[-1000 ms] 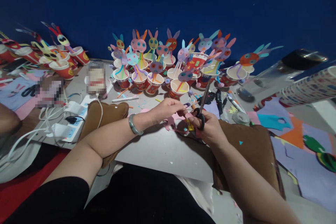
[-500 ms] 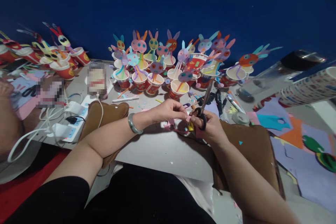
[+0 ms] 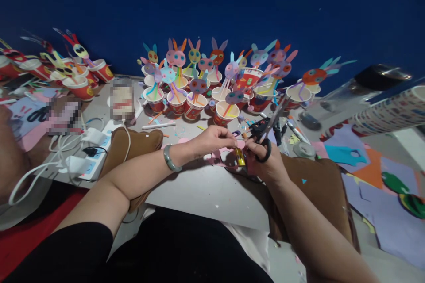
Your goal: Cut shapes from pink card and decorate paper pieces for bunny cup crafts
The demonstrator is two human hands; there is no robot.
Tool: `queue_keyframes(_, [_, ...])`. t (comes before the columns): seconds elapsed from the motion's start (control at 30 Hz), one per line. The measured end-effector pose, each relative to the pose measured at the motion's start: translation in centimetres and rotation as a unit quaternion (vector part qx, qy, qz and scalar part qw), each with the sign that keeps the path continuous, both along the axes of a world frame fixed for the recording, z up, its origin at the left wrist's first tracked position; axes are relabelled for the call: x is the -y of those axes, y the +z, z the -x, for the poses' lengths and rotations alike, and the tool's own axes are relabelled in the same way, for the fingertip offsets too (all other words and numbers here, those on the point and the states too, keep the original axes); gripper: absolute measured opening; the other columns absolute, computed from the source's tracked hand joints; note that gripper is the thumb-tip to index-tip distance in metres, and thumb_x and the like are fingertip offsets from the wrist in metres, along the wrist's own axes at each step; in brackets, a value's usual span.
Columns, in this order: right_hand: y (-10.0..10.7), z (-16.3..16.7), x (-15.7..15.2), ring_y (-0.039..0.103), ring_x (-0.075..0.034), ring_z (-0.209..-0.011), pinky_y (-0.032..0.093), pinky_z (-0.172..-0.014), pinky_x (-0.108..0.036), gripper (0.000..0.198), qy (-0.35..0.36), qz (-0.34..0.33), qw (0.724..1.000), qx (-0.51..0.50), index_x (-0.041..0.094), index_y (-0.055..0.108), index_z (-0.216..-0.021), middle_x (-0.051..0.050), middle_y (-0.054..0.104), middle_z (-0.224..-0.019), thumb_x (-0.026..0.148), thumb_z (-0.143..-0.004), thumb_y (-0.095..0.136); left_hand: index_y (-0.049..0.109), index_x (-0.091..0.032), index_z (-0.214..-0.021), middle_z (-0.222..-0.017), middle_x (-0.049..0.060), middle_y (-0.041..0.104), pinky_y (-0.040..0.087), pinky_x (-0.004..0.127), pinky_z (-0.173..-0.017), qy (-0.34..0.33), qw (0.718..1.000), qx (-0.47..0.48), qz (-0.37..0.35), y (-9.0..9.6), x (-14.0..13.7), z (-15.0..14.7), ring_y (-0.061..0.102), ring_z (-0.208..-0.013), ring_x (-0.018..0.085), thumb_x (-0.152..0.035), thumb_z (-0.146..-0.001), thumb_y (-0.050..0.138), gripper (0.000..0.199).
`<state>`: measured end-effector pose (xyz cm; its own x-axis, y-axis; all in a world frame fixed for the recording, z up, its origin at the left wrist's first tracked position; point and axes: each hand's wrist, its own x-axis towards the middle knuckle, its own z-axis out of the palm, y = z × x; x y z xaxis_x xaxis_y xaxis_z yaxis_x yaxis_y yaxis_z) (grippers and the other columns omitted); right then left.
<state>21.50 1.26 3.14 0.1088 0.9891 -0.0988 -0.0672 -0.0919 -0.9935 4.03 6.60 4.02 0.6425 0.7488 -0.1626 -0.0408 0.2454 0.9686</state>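
Observation:
My left hand (image 3: pixel 210 141) is closed in a pinch at a small pink piece (image 3: pixel 241 144), apparently cut paper or felt. My right hand (image 3: pixel 268 166) grips black-handled scissors (image 3: pixel 272 120), the blades pointing up and away to the right. Its thumb and forefinger meet the same pink piece from the other side. Below the fingers lies a pink sheet (image 3: pixel 217 158) with cut-out holes. A small yellow item (image 3: pixel 240 158) sits beside it, too small to name for certain.
Behind my hands stand several paper cups (image 3: pixel 226 112) with rabbit-faced figures. A power strip (image 3: pixel 96 159) and cables lie left, near another person's arm (image 3: pixel 9 159). Brown cushions (image 3: pixel 315 190) flank me. A clear bottle (image 3: pixel 345 95), stacked cups (image 3: pixel 392 110) and coloured sheets (image 3: pixel 392 221) are right.
The scissors in my right hand have tilted further to the right. The yellow item shows more clearly between my hands. At far left, the other person's arm has shifted.

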Motion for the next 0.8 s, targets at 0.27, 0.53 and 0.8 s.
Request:
queue_keyframes(0.27, [-2.1,-0.9,0.2,0.053,-0.014,-0.056,0.044,-0.054,-0.029,0.039,0.012,0.024,1.000,0.000,0.021,0.062,-0.073,0.002,0.058,-0.064,0.050,-0.060,0.085,0.066,-0.011,-0.072,-0.067,-0.001,0.061,0.038,0.023,-0.061,0.014,1.000,-0.005,0.018,0.6,0.5,0.0,0.052,-0.062,0.007,-0.034,-0.069,0.077,0.026])
queue_keyframes(0.53, [-1.5,-0.8,0.2,0.050,-0.013,-0.058,0.043,-0.056,-0.028,0.040,0.008,-0.008,0.999,0.049,0.021,0.062,-0.068,0.002,0.056,-0.062,0.051,-0.059,0.087,0.066,-0.011,-0.071,-0.070,0.001,0.062,0.039,0.022,-0.064,0.023,0.999,0.000,-0.025,-0.2,0.0,-0.1,0.053,-0.066,0.007,-0.034,-0.084,0.063,0.026])
queue_keyframes(0.8, [-1.1,-0.5,0.3,0.050,-0.014,-0.055,0.043,-0.054,-0.029,0.041,0.018,-0.006,0.999,0.050,0.021,0.061,-0.066,0.001,0.057,-0.061,0.052,-0.059,0.087,0.066,-0.012,-0.074,-0.067,-0.002,0.060,0.035,0.021,-0.056,-0.021,1.000,-0.008,-0.006,0.2,0.5,-0.1,0.049,-0.058,0.006,-0.039,-0.073,0.078,0.029])
